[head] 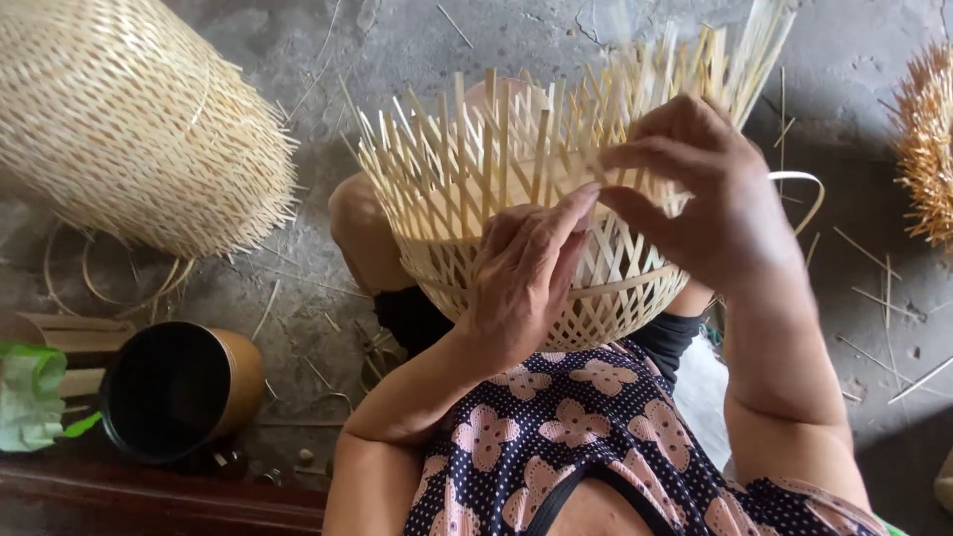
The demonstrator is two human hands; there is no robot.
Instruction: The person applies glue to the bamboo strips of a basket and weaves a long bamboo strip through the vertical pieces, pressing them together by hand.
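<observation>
A half-woven bamboo basket (467,189) rests on my lap, its loose strips sticking up around the rim. My left hand (526,273) presses on the basket's near wall, thumb up against the upright strips. My right hand (710,199) reaches over the rim from the right and pinches thin bamboo strips between thumb and fingers. My knee (362,233) shows under the basket on the left.
A large finished bamboo basket (129,119) lies on its side at upper left. A dark round pot (179,392) stands at lower left by a green cloth (30,397). Another woven piece (928,139) sits at the right edge. Bamboo slivers litter the concrete floor.
</observation>
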